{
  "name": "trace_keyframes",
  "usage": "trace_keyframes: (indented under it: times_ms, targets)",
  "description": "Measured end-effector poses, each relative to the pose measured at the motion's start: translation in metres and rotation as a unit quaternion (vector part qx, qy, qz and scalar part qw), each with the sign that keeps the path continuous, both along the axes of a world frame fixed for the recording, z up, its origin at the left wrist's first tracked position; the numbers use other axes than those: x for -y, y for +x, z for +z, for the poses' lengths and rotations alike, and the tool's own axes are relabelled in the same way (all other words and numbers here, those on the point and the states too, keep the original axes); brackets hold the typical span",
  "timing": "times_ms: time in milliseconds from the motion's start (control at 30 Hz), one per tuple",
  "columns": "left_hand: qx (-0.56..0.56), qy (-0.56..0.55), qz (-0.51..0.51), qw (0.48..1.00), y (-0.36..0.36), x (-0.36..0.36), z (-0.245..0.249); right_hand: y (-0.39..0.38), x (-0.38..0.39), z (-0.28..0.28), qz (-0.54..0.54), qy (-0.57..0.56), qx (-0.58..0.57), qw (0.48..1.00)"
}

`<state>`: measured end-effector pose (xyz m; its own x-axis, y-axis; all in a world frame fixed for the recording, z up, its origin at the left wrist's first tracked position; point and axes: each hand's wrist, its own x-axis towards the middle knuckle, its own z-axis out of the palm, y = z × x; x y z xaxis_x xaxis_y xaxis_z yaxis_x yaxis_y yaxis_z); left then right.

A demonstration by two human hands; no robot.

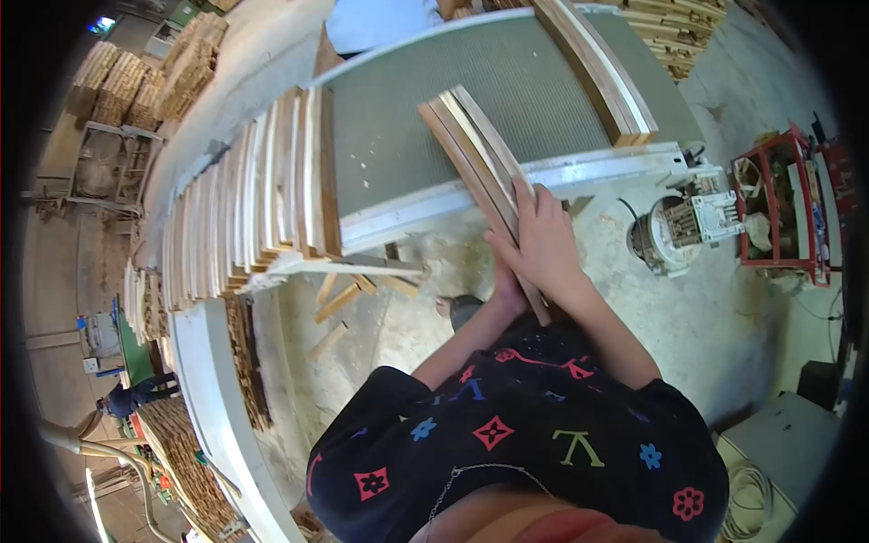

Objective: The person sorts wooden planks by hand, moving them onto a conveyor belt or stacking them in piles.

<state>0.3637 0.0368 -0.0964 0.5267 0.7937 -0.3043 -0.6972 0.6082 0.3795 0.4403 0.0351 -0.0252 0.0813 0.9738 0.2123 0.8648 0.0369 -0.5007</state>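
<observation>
A small bundle of long wooden strips (480,154) lies across the white edge of a green ribbed conveyor belt (389,136), its near end reaching toward my body. My right hand (543,235) rests over the strips from the right, fingers wrapped on them. Beneath, at the left side of their near end, my left hand (509,288) supports the bundle, its fingers mostly hidden by the wood and my other hand. Another group of strips (602,72) lies on the belt's right part.
A long row of upright strips (244,199) stands left of the belt. Wood offcuts (339,301) lie on the floor. A motor (665,231) and a red rack (783,204) are at the right. A distant person (136,395) is at the lower left.
</observation>
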Motion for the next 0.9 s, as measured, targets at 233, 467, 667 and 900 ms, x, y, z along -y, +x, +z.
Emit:
trace_keyframes:
  times_ms: [233, 467, 667, 900]
  targets:
    - [-0.032, -0.05, -0.035, 0.998, -0.036, 0.015, -0.056, 0.032, -0.01, -0.036, 0.041, -0.173, -0.428, 0.886]
    - [0.001, -0.091, -0.106, 0.99, -0.083, 0.04, -0.035, 0.027, 0.01, -0.044, 0.077, -0.185, -0.552, 0.809]
    - [-0.1, -0.062, -0.058, 0.991, -0.083, 0.042, -0.036, 0.025, 0.008, -0.051, 0.099, -0.166, -0.544, 0.816]
    - [-0.073, -0.044, -0.027, 0.996, -0.082, 0.04, -0.035, 0.008, -0.002, -0.047, 0.112, -0.171, -0.533, 0.821]
